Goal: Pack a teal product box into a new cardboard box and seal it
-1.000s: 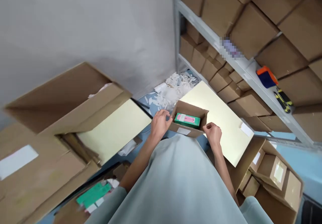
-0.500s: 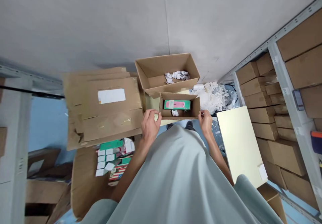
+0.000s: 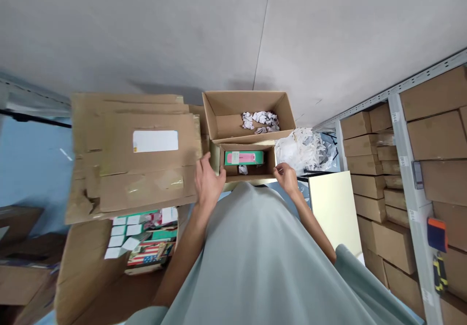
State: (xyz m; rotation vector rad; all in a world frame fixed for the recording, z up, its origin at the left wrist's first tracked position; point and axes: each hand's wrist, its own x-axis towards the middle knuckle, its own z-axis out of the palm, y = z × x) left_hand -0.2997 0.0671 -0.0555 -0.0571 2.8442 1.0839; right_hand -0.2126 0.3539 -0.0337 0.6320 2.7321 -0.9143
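Observation:
A small open cardboard box (image 3: pixel 262 170) stands in front of me. Inside it lie a green and pink product box (image 3: pixel 251 158) and a crumpled piece of paper (image 3: pixel 242 170). My left hand (image 3: pixel 208 184) is at the small box's left side, thumb and fingers apart, gripping nothing. At the opposite end, my right hand (image 3: pixel 287 179) pinches the front right corner of the small box. Right behind it is a larger open carton (image 3: pixel 228 123) with crumpled paper (image 3: pixel 260 119) in it.
Flattened cardboard (image 3: pixel 120 162) is stacked at left, above a big carton (image 3: pixel 85 252) of small product boxes (image 3: pixel 118 232). White shredded paper (image 3: pixel 302 147) lies at right, near a pale board (image 3: pixel 335 213). Shelving (image 3: pixel 403 145) full of cartons stands far right.
My left hand has come off the small box's left edge, its fingers spreading. The right hand stays at the right corner. The whole view has shifted, with the small box now closer to the larger carton.

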